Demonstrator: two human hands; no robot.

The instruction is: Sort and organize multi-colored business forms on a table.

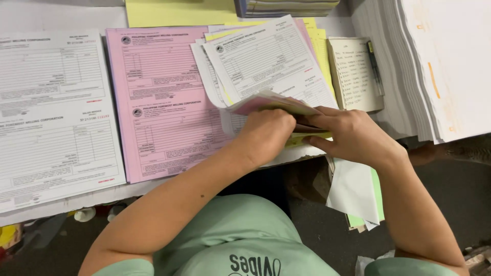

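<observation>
My left hand [266,134] and my right hand [350,134] meet at the table's front edge, both gripping a thin bundle of white, pink and yellow form sheets [271,102]. The bundle's loose ends fan upward to the left above my left hand. Under it lies a skewed pile of white printed forms [266,56] with yellow sheets [319,43] showing beneath. A stack of pink forms [158,102] lies just left of my hands.
A stack of white forms [51,112] fills the far left. A handwritten notepad with a pen [355,74] lies right of the pile. A tall paper stack [434,66] rises at the right. Plain yellow sheets [179,11] lie at the back. Loose white and green sheets [358,191] hang below the table edge.
</observation>
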